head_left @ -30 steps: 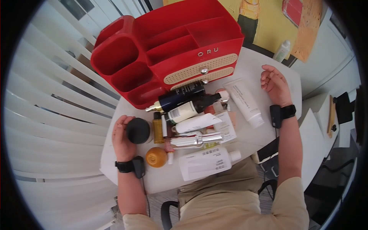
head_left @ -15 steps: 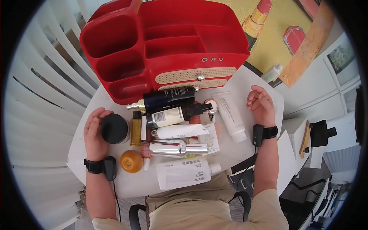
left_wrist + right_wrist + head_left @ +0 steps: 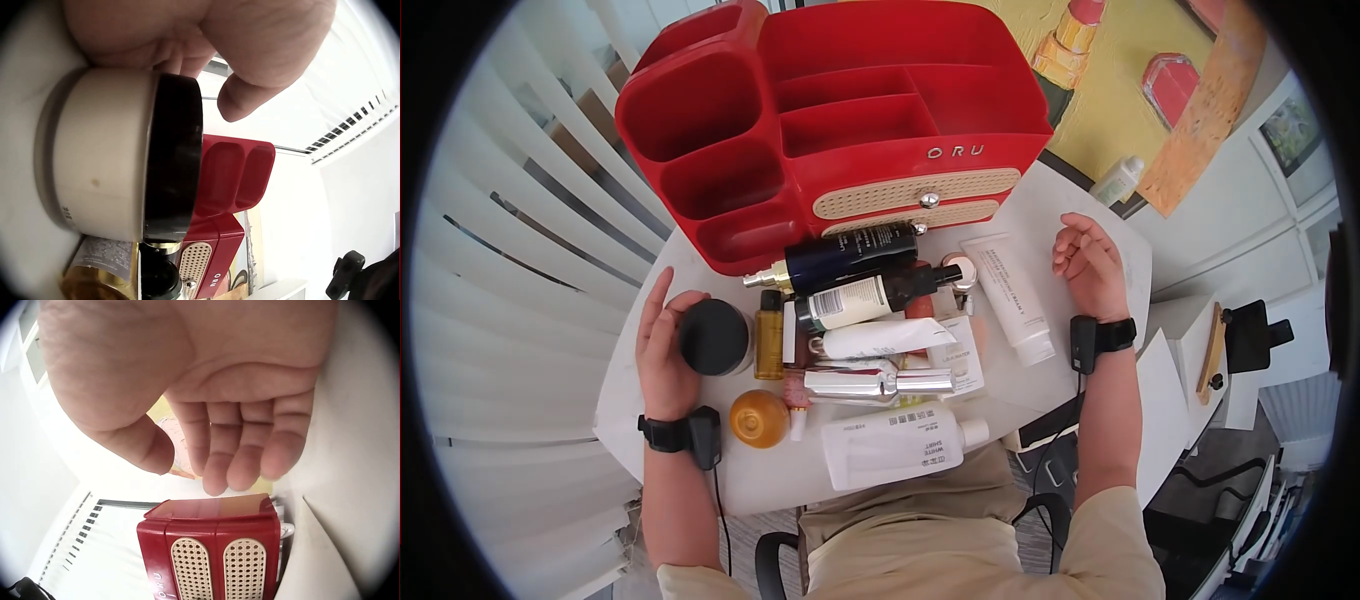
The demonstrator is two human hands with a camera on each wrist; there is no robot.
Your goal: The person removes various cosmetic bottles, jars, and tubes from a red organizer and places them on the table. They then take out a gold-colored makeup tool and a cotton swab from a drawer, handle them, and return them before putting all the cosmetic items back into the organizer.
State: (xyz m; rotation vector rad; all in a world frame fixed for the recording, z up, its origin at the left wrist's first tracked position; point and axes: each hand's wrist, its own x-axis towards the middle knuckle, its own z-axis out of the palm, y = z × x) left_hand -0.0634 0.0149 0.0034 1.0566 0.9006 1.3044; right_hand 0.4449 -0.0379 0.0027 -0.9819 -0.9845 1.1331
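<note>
My left hand (image 3: 666, 362) rests on its side at the left of the table, right beside a cream jar (image 3: 103, 150) with a black lid (image 3: 713, 337). Its fingers are loosely extended behind the jar, and the thumb hovers by the lid in the left wrist view. On the other side, my right hand (image 3: 1094, 268) lies palm inward with relaxed, slightly bent fingers and nothing in it. Nearest to it is a white cream tube (image 3: 1010, 300). Between the hands are a dark blue pump bottle (image 3: 850, 258), a silver bottle (image 3: 875, 382), a small amber bottle (image 3: 769, 340) and an orange round container (image 3: 759, 418).
A red organizer (image 3: 990, 100) with several compartments and two woven-front drawers stands at the back of the white table (image 3: 750, 485). A white bottle (image 3: 895, 447) lies near the front edge. Another small bottle (image 3: 1118, 180) stands at the back right. Blinds (image 3: 510, 330) hang at left.
The head view has swung, shifting the whole scene left and then slightly back. My left fingers have spread apart a little beside the jar. The objects on the table keep their places.
</note>
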